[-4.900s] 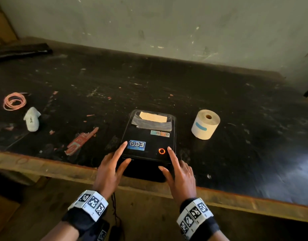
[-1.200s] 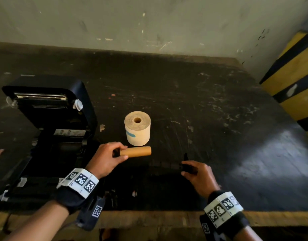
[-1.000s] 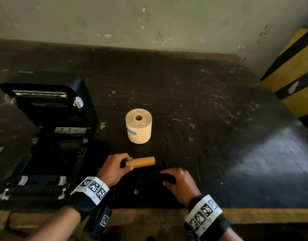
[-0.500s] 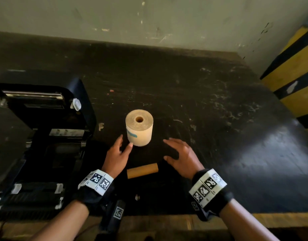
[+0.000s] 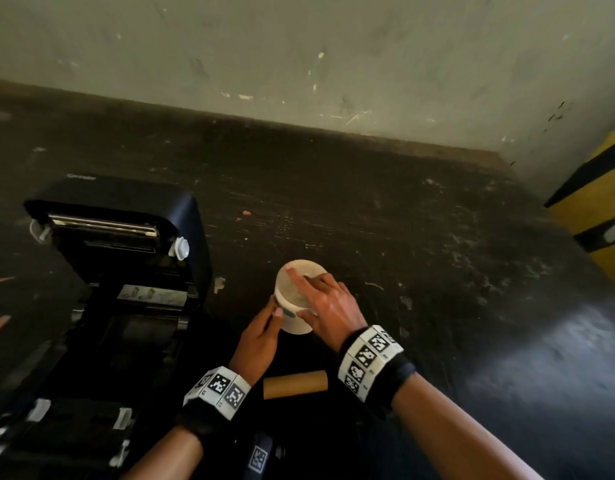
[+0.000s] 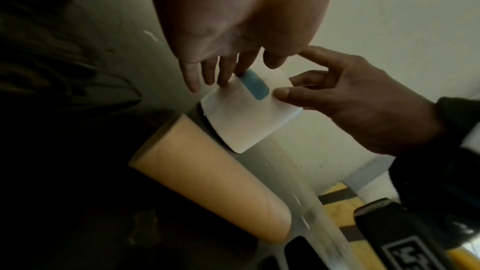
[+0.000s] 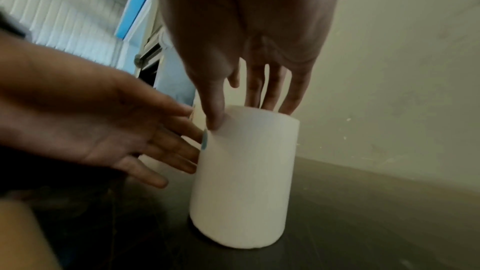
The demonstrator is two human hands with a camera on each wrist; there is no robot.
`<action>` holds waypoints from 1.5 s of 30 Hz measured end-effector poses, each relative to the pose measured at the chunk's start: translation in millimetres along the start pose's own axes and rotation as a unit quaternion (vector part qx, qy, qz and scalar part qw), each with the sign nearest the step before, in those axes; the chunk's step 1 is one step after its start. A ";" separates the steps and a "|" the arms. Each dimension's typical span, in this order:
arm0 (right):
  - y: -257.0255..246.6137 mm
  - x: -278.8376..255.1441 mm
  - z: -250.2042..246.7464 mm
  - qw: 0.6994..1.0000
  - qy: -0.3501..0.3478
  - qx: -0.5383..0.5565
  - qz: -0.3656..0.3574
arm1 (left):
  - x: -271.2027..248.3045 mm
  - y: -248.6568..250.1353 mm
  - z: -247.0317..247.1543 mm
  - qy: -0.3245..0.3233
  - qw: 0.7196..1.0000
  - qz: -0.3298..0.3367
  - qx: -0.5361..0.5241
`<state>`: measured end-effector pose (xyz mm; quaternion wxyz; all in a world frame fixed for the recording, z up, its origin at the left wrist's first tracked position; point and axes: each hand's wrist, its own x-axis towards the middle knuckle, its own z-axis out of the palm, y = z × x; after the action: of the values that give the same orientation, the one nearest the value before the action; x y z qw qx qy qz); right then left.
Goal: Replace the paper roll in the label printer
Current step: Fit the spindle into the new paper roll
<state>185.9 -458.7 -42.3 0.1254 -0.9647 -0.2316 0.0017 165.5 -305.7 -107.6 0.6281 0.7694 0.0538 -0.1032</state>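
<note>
The new paper roll (image 5: 294,306) stands on end on the black table (image 5: 420,271), with a blue tape strip (image 6: 255,85) on its side. My left hand (image 5: 264,327) has straight fingers (image 7: 179,147) against the roll's left side, at the tape. My right hand (image 5: 325,301) lies over the roll's top, its fingers (image 7: 270,93) stretched across and its thumb (image 7: 215,122) pressing the near side. The empty cardboard core (image 5: 295,384) lies loose between my wrists. The black label printer (image 5: 133,306) sits to the left with its lid (image 5: 119,216) raised and its bay dark.
A pale wall (image 5: 334,57) closes the table's far side. A yellow and black striped post (image 5: 597,216) stands at the right edge. Small scraps (image 5: 218,284) lie beside the printer. In the left wrist view the core (image 6: 207,182) fills the foreground.
Both hands have moved forward onto the roll: the left now touches its side at the tape, the right covers its top. The core stays where it was dropped.
</note>
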 end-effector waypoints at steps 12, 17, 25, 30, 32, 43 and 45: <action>69.0 -87.1 12.8 0.901 0.117 0.360 0.211 | 19.0 41.9 40.2 -0.083 0.879 0.271 0.382; 78.8 -101.8 21.2 0.882 0.102 0.402 0.222 | 10.2 53.4 40.6 -0.093 0.842 0.317 0.426; 68.8 -85.8 9.5 0.948 0.109 0.218 0.204 | -1.1 48.6 40.2 -0.103 0.848 0.295 0.427; 58.5 -81.4 12.6 0.960 0.165 0.156 0.164 | -11.7 48.2 42.3 -0.099 0.839 0.287 0.452; 56.4 -80.3 12.3 0.953 0.179 0.171 0.173 | -16.5 49.0 43.1 -0.098 0.837 0.285 0.457; 45.1 -116.9 15.7 0.956 0.214 0.180 0.083 | -15.6 53.5 45.7 -0.080 0.840 0.277 0.460; 48.6 -136.3 17.0 0.940 0.234 0.221 0.115 | -13.3 53.4 45.1 -0.079 0.847 0.271 0.450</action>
<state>84.8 -557.5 -78.1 0.3849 -0.9059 -0.0768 -0.1588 159.8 -360.1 -62.1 0.2180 0.9409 -0.2592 -0.0019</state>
